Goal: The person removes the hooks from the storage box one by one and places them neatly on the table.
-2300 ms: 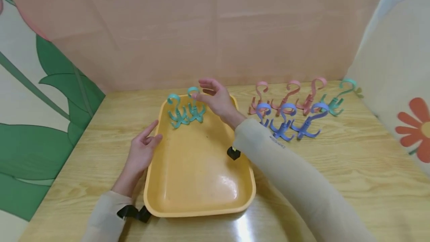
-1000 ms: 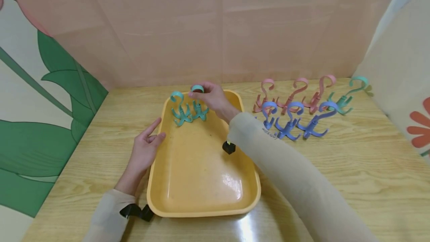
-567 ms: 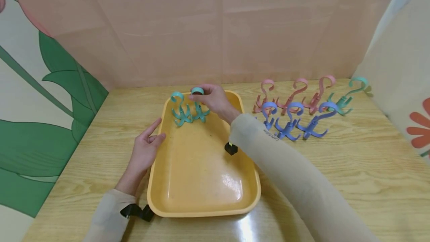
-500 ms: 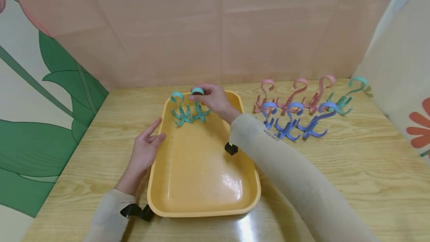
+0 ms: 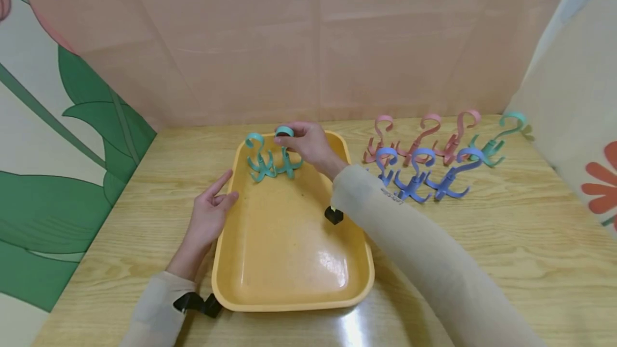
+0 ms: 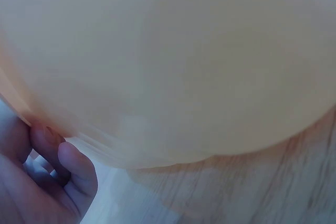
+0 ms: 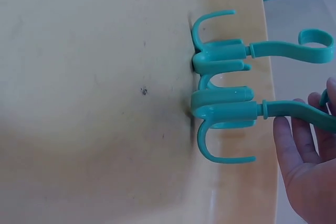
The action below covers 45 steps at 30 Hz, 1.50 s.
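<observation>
Two teal multi-prong hook hangers stand side by side at the far end of a yellow tray [image 5: 294,304]. My right hand [image 5: 310,143] pinches the curved top of the right-hand teal hook hanger [image 5: 288,165]; in the right wrist view, fingers lie around its stem [image 7: 302,113]. The other teal hook hanger [image 5: 262,162] stands close on its left, untouched by a hand. At the tray's left rim is my left hand [image 5: 208,213], its index finger extended and its thumb touching the rim. The left wrist view shows these fingers against the tray's outer wall [image 6: 173,77].
On the wooden table [image 5: 506,240] right of the tray, several more hook hangers stand in two rows: pink hangers [image 5: 416,141] and a teal one [image 5: 496,143] behind, blue hangers [image 5: 450,178] in front. A pinkish backdrop [image 5: 241,42] rises behind the table.
My right hand, loosely spread beside the right teal hook hanger at first, has closed on its curved top. That hanger has hardly moved since. My left hand stays at the rim.
</observation>
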### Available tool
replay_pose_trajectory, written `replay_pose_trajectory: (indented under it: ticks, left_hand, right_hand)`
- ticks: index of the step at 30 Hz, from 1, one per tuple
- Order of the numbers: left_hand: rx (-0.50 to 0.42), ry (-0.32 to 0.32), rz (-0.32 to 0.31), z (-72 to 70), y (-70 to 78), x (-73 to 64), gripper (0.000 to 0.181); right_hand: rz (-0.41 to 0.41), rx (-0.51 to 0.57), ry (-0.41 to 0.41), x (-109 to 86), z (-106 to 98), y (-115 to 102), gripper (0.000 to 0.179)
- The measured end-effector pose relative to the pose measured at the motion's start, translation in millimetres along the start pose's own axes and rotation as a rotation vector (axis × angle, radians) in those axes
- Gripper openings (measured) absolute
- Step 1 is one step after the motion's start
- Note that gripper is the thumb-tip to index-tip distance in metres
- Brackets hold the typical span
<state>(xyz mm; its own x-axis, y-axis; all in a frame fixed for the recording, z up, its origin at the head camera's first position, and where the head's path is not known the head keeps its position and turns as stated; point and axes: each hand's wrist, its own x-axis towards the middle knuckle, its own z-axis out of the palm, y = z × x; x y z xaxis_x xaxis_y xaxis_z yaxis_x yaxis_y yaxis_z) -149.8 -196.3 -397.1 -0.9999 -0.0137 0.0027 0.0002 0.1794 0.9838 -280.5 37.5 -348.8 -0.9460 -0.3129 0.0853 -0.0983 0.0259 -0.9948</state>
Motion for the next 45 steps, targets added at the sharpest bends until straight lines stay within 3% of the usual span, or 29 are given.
replay_pose_trajectory:
  ticks: [14, 24, 34, 45]
  left_hand:
    - [0.002, 0.006, -0.005, 0.8, 0.3, -0.3, 0.055]
    - [-0.002, 0.004, -0.001, 0.4, 2.1, -0.4, 0.055]
    - [-0.039, 0.024, -0.046, 1.1, 1.9, -1.3, 0.054]
    - [-0.037, 0.023, -0.04, 1.2, 2.9, -1.8, 0.054]
  right_hand:
    - [0.042, 0.008, 0.029, -8.5, -9.8, -6.8, 0.026]
    - [-0.007, -0.012, 0.04, -16.6, -18.3, -16.8, 0.024]
    - [-0.037, 0.004, 0.028, -32.0, -16.0, -34.1, 0.022]
    - [-0.107, -0.09, -0.027, -55.1, -23.8, -56.6, 0.02]
